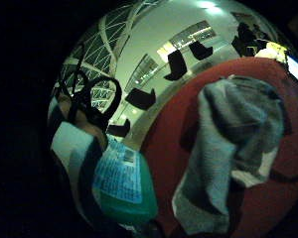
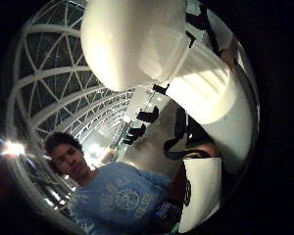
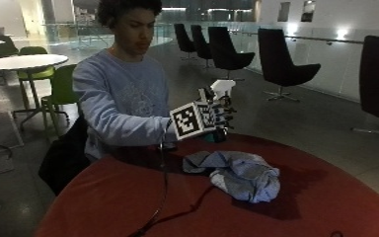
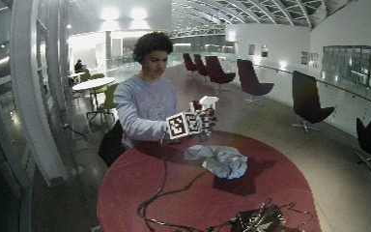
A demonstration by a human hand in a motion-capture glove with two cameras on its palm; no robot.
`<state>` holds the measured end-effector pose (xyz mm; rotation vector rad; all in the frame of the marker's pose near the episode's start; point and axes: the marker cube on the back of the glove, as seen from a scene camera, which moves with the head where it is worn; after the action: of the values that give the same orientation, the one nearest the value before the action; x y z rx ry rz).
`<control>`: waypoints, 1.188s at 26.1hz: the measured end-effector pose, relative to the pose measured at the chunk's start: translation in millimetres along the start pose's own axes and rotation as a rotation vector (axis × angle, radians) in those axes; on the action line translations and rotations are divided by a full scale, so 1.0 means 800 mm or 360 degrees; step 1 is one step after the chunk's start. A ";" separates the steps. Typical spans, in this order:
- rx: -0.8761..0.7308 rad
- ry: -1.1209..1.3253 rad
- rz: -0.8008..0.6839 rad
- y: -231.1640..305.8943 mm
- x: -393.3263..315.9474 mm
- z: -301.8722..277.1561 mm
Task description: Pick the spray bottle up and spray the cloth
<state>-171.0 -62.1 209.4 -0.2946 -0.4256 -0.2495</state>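
Above the near edge of a round red table, I am holding a spray bottle upright in my gloved right hand, lifted clear of the tabletop, with my fingers curled around its neck and body. The bottle's white trigger head is sitting above my hand, and its green base with a pale label is showing below my palm in the little finger side view. A crumpled pale blue-grey cloth is lying in a heap on the table, below and a little past the bottle, toward the middle of the table. I judge that the pick-up is done and the spraying is not yet begun. The main risk, as I see it, is aim: I cannot tell which way the nozzle is pointing, so a squeeze now could be sending mist over the red tabletop or into the air and missing the cloth. Shifting a finger onto the trigger could also be letting the bottle slip or tilt in my grasp. A black cable is trailing from my wrist across the table and could be snagging as I am moving.
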 end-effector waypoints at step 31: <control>-0.0399 -0.0214 0.0145 -0.001 0.064 0.149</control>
<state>-170.0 -32.3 335.5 -0.5774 -0.5131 -0.1946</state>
